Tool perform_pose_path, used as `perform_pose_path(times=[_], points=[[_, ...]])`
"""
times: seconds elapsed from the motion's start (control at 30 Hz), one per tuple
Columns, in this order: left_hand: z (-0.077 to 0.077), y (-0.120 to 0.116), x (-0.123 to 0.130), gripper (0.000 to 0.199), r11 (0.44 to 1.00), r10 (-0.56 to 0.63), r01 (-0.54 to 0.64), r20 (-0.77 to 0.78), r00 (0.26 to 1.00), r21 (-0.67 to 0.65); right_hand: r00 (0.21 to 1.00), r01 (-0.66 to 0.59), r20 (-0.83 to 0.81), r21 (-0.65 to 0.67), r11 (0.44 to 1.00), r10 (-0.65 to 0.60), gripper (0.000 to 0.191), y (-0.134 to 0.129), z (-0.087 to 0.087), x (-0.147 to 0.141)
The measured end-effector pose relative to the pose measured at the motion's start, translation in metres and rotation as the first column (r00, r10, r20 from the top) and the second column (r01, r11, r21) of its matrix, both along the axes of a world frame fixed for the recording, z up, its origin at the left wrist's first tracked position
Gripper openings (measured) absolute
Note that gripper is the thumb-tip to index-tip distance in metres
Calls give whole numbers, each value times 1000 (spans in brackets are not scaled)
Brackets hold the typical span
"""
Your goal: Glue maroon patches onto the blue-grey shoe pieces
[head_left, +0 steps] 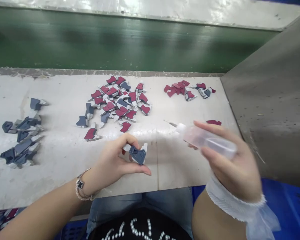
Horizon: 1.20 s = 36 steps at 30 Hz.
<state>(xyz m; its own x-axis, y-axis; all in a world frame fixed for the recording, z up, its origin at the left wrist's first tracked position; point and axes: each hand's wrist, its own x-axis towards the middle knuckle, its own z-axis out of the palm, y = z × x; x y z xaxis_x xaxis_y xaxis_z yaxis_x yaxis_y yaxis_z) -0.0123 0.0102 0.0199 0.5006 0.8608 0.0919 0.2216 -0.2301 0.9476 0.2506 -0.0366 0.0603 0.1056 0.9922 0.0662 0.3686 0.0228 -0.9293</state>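
Fingers of the left hand (112,163) pinch a blue-grey part (138,155) over the table (175,170) toward its near edge, the right hand (236,170) gripping a translucent bottle (207,141) closer to its right edge.

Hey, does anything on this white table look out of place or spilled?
Mildly: a bit of flat dark-red material lies beyond the right hand and its translucent plastic bottle, apart from the loose heap of flat dark-red pieces farther back. I see no spill.
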Motion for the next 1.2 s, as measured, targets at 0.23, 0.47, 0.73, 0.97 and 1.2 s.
perform_pose_path(times=[0.23,0.47,0.73,0.97,1.2], points=[[-2,-2,0,38,998,-37,36,-19,999,-60,986,-166,-11,-35,985,166,44,36,-29,-36],[-8,-2,1,33,990,-130,124,-84,988,-73,951,-193,224,-114,975,215,58,37,-37,-30],[-7,-10,6,18,956,-269,238,-187,945,-174,817,313,548,-165,935,-177,25,29,-58,93],[-7,-10,12,18,956,-287,264,-233,929,-125,730,279,682,-239,930,-44,13,36,-60,89],[-5,-22,24,16,982,-188,190,-192,963,-8,659,239,752,-192,952,-14,17,31,-65,55]])
